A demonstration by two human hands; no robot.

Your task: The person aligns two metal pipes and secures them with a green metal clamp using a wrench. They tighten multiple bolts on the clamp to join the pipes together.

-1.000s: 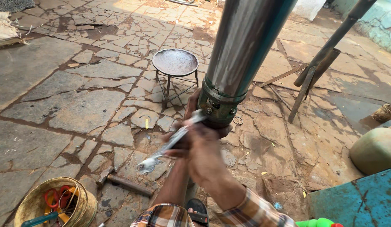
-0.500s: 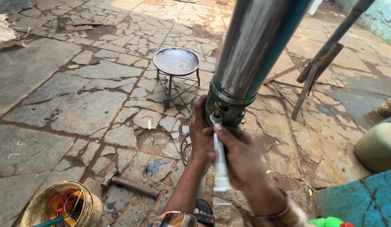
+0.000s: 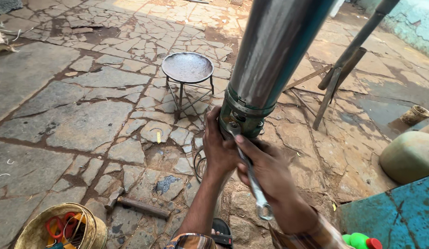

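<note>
A long steel cylinder [image 3: 274, 50] stands tilted before me, with a green-painted collar [image 3: 240, 117] at its lower end. My left hand [image 3: 219, 150] grips the part just under the collar. My right hand [image 3: 270, 177] holds a silver wrench [image 3: 249, 173]. The wrench's upper end sits on a fitting at the collar, and its ring end hangs down past my wrist.
A small round metal stool [image 3: 187, 69] stands on the cracked stone paving behind the cylinder. A hammer [image 3: 138, 206] lies on the ground at lower left, near a woven basket [image 3: 60, 228] of tools. Metal poles [image 3: 343, 69] lean at right, beside a blue surface [image 3: 394, 216].
The wrench has swung from pointing left to hanging nearly straight down, its upper end staying at the collar. My right hand turned with it. The left hand stayed on the part under the collar.
</note>
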